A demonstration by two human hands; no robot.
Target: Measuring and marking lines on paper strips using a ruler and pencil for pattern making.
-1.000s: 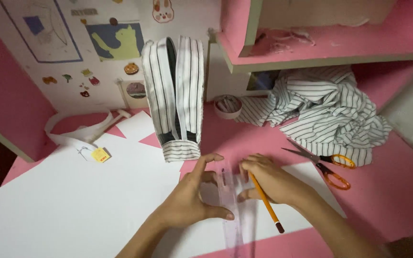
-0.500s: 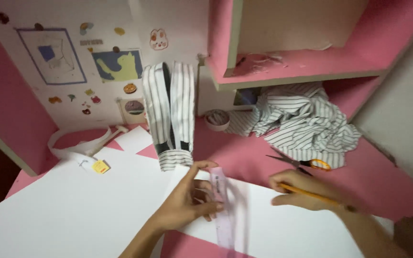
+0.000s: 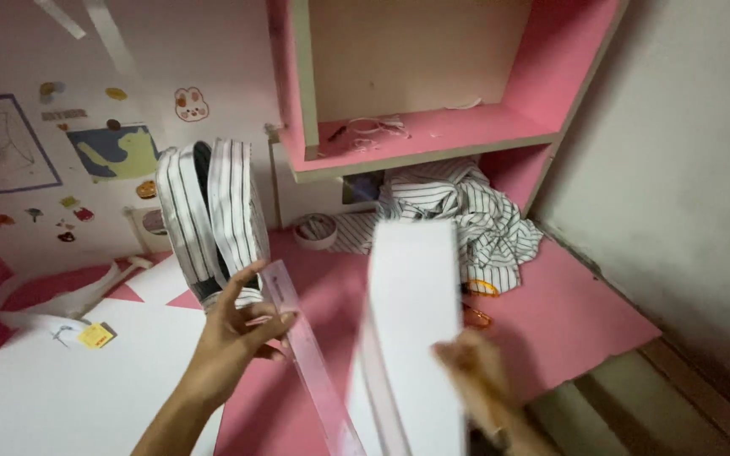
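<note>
Large white sheet [image 3: 35,397]: one, flat on the pink tabletop [image 3: 568,312] at lower left, its lower and left edges cut off by the frame. One small yellow tag [image 3: 95,335] lies on it.

White strap [image 3: 52,291]: one, looped behind the sheet near the wall.

Striped cuffs [image 3: 213,219]: two, standing upright side by side against the wall, dark lining between them.

Left hand [image 3: 234,338]: fingers spread, thumb and fingertips pinching the upper end of the ruler.

Ruler [image 3: 306,355]: one, clear plastic, lifted off the table. Long axis runs diagonally, upper end by the cuffs pointing up-left, lower end pointing down-right and running out of the bottom edge.

Tape roll [image 3: 316,230]: one, on the tabletop below the shelf.

White board [image 3: 411,329]: one, raised and tilted on edge just right of the ruler, long axis near vertical, lower part cut off.

Right hand [image 3: 483,380]: heavily blurred at the board's lower right edge; whether it grips the board cannot be told.

Scissors [image 3: 476,302]: one pair, only the orange handles show, the rest hidden behind the board.

Striped shirt [image 3: 475,211]: one, crumpled under the pink shelf [image 3: 433,139], partly hidden by the board.
</note>
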